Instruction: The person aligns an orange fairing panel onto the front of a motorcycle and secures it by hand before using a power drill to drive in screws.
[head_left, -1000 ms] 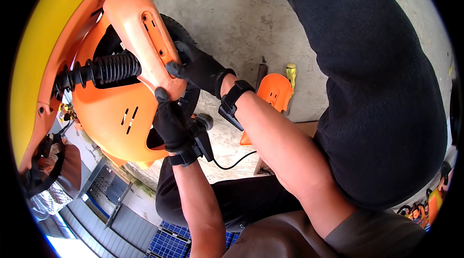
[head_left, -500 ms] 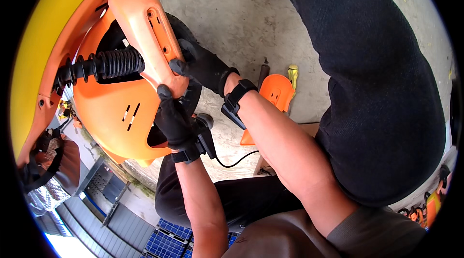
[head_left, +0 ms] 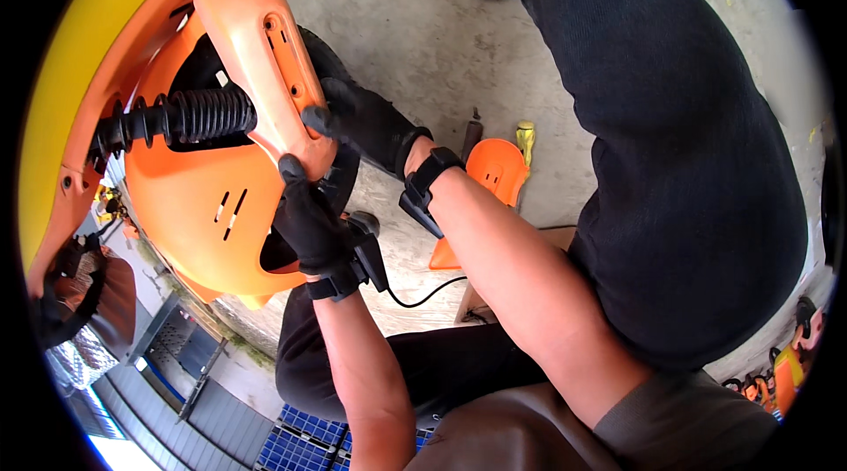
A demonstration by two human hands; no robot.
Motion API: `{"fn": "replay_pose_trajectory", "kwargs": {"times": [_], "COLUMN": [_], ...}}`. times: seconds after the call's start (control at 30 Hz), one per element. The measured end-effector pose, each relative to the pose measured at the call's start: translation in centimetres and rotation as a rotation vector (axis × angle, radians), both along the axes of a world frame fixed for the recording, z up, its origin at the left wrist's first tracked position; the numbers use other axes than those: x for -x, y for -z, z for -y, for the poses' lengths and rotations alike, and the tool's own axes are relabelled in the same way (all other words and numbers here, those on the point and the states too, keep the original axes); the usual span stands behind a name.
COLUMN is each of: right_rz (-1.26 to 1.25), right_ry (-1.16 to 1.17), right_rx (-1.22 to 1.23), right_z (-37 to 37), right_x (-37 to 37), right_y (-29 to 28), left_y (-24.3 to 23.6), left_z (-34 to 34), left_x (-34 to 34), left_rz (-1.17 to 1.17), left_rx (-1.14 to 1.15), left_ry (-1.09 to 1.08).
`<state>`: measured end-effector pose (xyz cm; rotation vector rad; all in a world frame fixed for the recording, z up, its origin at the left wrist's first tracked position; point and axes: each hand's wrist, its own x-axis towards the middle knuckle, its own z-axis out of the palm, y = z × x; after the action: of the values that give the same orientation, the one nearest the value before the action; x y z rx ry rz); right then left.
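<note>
Orange cover [head_left: 251, 39] sits at the end of the black spring [head_left: 216, 114], left hand [head_left: 309, 220] pinching its lower tip, right hand [head_left: 363, 125] its side edge. Step appears to be positioning; next move likely calls for steady alignment.

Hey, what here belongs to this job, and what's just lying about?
Seemingly the job: long orange cover, held by left hand and right hand; black shock absorber; orange fender.

Apparently lying about: slotted orange piece; yellow-handled tool; dark-handled tool.
</note>
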<state>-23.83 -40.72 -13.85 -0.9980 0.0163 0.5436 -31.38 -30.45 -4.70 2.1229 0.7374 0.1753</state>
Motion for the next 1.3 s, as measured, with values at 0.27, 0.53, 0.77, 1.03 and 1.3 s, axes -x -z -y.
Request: {"fn": "replay_pose_trajectory", "kwargs": {"times": [0.27,0.53,0.77,1.03,1.3], "right_rz": [-0.26,0.114,0.113,0.145,0.217], "right_ry": [0.29,0.168,-0.383,-0.48,0.098], "right_rx": [0.575,1.475,1.354,1.507,1.795], "right_z": [9.1,14.0,9.9,8.3,15.6], "right_x": [-1.9,1.7,5.6,6.0,4.7], "right_y": [13.0,12.5,8.0,9.1,13.7], "left_y": [0.7,2.2,1.7,2.0,1.9], "left_z": [0.1,-2.6,-1.1,-1.2,-0.5], "left_x": [-1.2,-0.8,-0.8,-0.6,-1.4], "left_rz": [0.248,0.345,0.393,0.409,0.393], "left_rx": [0.454,0.258,0.142,0.111,0.227], "left_ry": [-0.067,0.085,0.011,0.01,0.004]}}
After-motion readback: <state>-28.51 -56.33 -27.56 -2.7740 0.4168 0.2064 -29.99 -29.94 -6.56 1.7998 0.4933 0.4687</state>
